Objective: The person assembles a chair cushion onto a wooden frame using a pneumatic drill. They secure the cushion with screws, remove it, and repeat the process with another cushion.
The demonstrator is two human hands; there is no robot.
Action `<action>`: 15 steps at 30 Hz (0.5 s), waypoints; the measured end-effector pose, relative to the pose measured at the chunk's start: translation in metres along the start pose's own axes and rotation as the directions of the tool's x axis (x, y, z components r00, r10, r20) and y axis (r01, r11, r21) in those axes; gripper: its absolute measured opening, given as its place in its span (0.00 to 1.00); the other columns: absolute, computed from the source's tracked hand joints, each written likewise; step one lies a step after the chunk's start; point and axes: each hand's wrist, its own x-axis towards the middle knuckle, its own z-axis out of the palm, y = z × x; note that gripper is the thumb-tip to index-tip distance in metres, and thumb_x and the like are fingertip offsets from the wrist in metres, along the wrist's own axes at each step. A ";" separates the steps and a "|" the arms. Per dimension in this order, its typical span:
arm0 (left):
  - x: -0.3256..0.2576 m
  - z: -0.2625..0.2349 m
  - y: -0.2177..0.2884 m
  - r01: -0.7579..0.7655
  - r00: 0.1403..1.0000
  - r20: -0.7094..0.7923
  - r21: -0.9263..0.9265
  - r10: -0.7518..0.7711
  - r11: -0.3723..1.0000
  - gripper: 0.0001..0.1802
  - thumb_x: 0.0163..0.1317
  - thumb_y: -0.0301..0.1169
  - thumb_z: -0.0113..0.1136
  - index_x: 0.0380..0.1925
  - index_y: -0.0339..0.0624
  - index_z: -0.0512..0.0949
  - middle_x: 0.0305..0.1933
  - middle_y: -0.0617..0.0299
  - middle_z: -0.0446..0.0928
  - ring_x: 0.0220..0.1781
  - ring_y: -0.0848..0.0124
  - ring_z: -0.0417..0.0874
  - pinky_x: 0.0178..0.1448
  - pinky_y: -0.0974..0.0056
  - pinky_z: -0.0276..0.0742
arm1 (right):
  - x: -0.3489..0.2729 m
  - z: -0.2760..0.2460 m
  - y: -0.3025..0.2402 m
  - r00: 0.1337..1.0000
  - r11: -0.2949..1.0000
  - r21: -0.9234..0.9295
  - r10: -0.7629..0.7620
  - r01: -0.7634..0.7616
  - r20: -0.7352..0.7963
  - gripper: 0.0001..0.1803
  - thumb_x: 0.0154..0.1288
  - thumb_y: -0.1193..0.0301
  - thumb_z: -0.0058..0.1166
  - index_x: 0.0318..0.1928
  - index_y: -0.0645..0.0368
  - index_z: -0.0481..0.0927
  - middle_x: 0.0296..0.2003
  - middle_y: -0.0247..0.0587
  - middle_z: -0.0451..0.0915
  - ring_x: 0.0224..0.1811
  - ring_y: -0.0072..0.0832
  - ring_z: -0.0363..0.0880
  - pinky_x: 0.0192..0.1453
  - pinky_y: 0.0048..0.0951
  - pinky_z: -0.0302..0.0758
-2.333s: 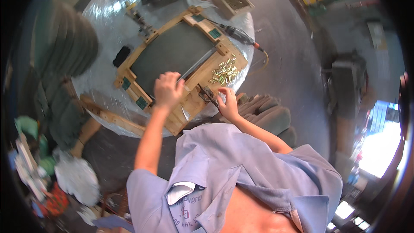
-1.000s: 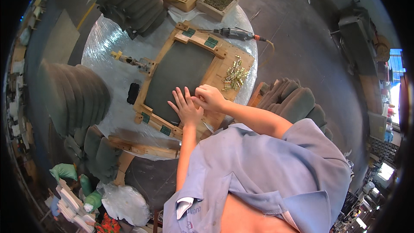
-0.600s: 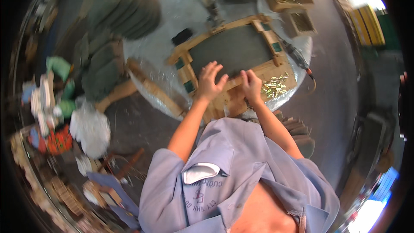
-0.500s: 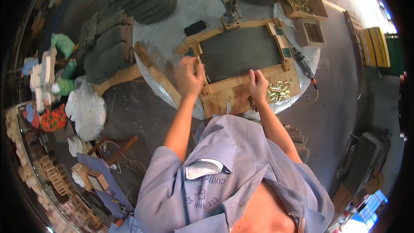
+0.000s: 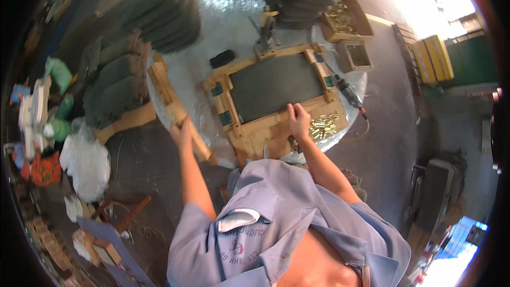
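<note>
My left hand [image 5: 181, 134] is closed on a long notched wooden bar [image 5: 168, 91] at the left edge of the round, plastic-covered table [image 5: 226, 0]. Near the front rail of a wooden frame jig [image 5: 265, 120], my right hand [image 5: 299, 120] is curled closed. Whatever it may hold is hidden by its fingers. Inside the jig lies a dark grey-green padded panel [image 5: 276, 86]. A toggle clamp [image 5: 266, 36] stands at the jig's far side. Several small brass-coloured metal pieces [image 5: 324, 126] lie on the board right of my right hand.
A power driver [image 5: 348, 91] with a cable lies right of the jig. Beyond it are a box of metal parts [image 5: 340, 18] and a smaller box [image 5: 355, 57]. Stacks of dark cushions [image 5: 164, 10] stand at the back; padded panels [image 5: 114, 85] sit left. A black object [image 5: 222, 58] lies behind the jig.
My left hand has moved from the jig's left side out to the wooden bar and taken hold of it. My right hand stays by the front rail. The whole view has shifted.
</note>
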 end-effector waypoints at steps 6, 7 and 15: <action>-0.065 -0.007 0.089 -0.542 0.771 0.523 0.240 0.363 0.805 0.26 0.62 0.29 0.76 0.60 0.40 0.85 0.53 0.47 0.90 0.53 0.53 0.93 0.56 0.55 0.86 | 0.001 -0.002 -0.015 0.999 0.999 -0.025 0.035 -0.034 0.042 0.21 0.79 0.61 0.64 0.33 0.64 0.76 0.20 0.48 0.71 0.21 0.31 0.64 0.29 0.38 0.69; -0.072 0.000 0.096 -0.612 0.692 0.614 0.219 0.381 0.759 0.26 0.61 0.29 0.77 0.61 0.43 0.85 0.54 0.47 0.90 0.53 0.52 0.93 0.56 0.55 0.87 | 0.001 -0.005 -0.017 0.993 0.995 -0.080 0.074 -0.067 0.089 0.18 0.79 0.60 0.63 0.38 0.63 0.82 0.25 0.56 0.81 0.26 0.50 0.81 0.34 0.45 0.76; -0.047 0.128 0.164 -0.769 0.377 0.805 -0.005 0.459 0.640 0.27 0.63 0.41 0.79 0.59 0.45 0.83 0.45 0.45 0.91 0.48 0.46 0.93 0.48 0.50 0.87 | 0.002 -0.001 -0.011 0.996 0.994 -0.051 0.094 -0.093 0.007 0.17 0.79 0.60 0.62 0.39 0.63 0.83 0.26 0.56 0.82 0.27 0.50 0.83 0.34 0.45 0.76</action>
